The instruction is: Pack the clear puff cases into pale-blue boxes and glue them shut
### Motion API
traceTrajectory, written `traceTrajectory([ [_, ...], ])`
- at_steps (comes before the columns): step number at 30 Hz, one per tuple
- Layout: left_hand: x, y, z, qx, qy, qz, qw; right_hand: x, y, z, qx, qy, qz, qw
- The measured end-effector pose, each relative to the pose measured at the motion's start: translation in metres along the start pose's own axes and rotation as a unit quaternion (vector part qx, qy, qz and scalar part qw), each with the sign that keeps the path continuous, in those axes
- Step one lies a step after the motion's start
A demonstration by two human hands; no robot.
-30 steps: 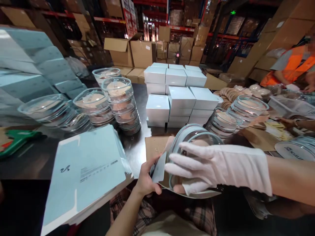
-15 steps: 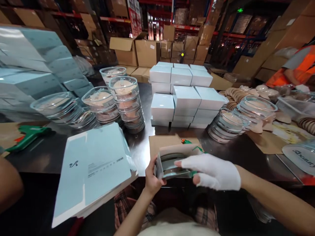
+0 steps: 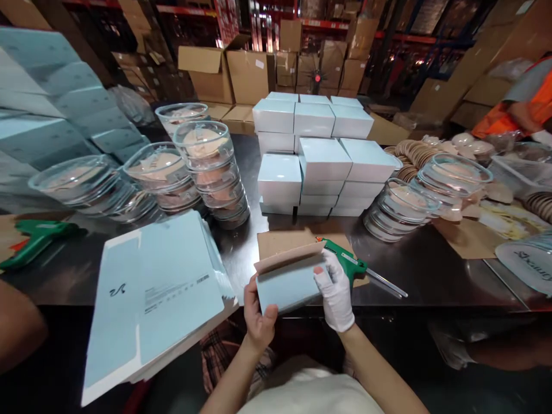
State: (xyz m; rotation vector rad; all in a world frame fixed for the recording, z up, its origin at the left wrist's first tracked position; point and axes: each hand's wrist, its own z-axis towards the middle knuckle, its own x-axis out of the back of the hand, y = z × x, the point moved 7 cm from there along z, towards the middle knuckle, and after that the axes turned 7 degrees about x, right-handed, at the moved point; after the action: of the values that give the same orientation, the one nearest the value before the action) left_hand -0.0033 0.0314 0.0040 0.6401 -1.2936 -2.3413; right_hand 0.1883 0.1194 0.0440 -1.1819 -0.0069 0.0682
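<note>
A light-blue paper box [image 3: 288,286] with a raised pale flap along its far edge is held low in front of me. Bare fingers of my left hand [image 3: 260,322] wrap round its left end, the thumb on the near face. My right hand [image 3: 337,290], in a white glove with a bare thumb tip, grips the right end. Just behind that hand, a green glue gun [image 3: 347,260] lies on a piece of brown cardboard [image 3: 276,244]. To my left rests a stack of flat light-blue printed box blanks [image 3: 172,282].
White and light-blue boxes [image 3: 321,158] are stacked at the table's centre. Clear round containers [image 3: 211,172] stand in piles left and right [image 3: 397,210]. Another green glue gun [image 3: 37,241] lies at far left. A person in an orange vest [image 3: 509,118] is at far right.
The box has turned from showing its open inside to showing its blue outer face. My gloved hand has moved from the opening to grip the right end. The glue gun is now more visible.
</note>
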Motion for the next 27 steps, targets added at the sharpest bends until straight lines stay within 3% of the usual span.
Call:
traceTrajectory([
  [2, 0.006, -0.001, -0.002, -0.012, 0.034, -0.008, 0.999, -0.005, 0.001, 0.006, -0.065, 0.059, 0.05, 0.995],
  [5, 0.013, 0.003, 0.001, -0.094, -0.006, 0.086, 0.992, 0.002, -0.005, 0.014, -0.112, 0.016, 0.092, 0.989],
  [7, 0.02, -0.001, 0.006, -0.109, -0.03, 0.147, 0.983, 0.025, -0.006, 0.012, -0.124, -0.021, 0.024, 0.992],
  [9, 0.029, -0.005, 0.013, -0.1, -0.044, 0.158, 0.981, 0.061, -0.002, 0.003, -0.146, -0.017, -0.159, 0.976],
  [11, 0.028, -0.006, 0.017, -0.102, -0.079, 0.154, 0.98, 0.095, 0.006, -0.007, -0.198, -0.005, -0.378, 0.904],
  [13, 0.021, -0.005, 0.018, -0.117, -0.114, 0.162, 0.973, 0.114, 0.019, -0.014, -0.267, -0.028, -0.508, 0.818],
  [14, 0.017, -0.005, 0.019, -0.122, -0.122, 0.172, 0.97, 0.117, 0.028, -0.015, -0.297, -0.047, -0.528, 0.794],
  [15, 0.014, -0.004, 0.02, -0.127, -0.122, 0.182, 0.967, 0.119, 0.036, -0.014, -0.317, -0.054, -0.519, 0.792],
  [19, 0.009, 0.008, 0.023, -0.138, -0.08, 0.173, 0.972, 0.124, 0.059, -0.002, -0.331, 0.0, -0.348, 0.877],
  [22, 0.013, 0.019, 0.013, -0.107, -0.043, 0.151, 0.982, 0.131, 0.063, -0.003, -0.331, 0.014, -0.239, 0.913],
  [25, 0.01, 0.012, -0.005, 0.02, -0.06, 0.15, 0.987, 0.133, 0.053, -0.011, -0.311, 0.046, -0.175, 0.933],
  [27, 0.001, -0.001, -0.017, 0.122, -0.083, 0.135, 0.98, 0.133, 0.04, -0.017, -0.256, 0.109, -0.142, 0.95],
])
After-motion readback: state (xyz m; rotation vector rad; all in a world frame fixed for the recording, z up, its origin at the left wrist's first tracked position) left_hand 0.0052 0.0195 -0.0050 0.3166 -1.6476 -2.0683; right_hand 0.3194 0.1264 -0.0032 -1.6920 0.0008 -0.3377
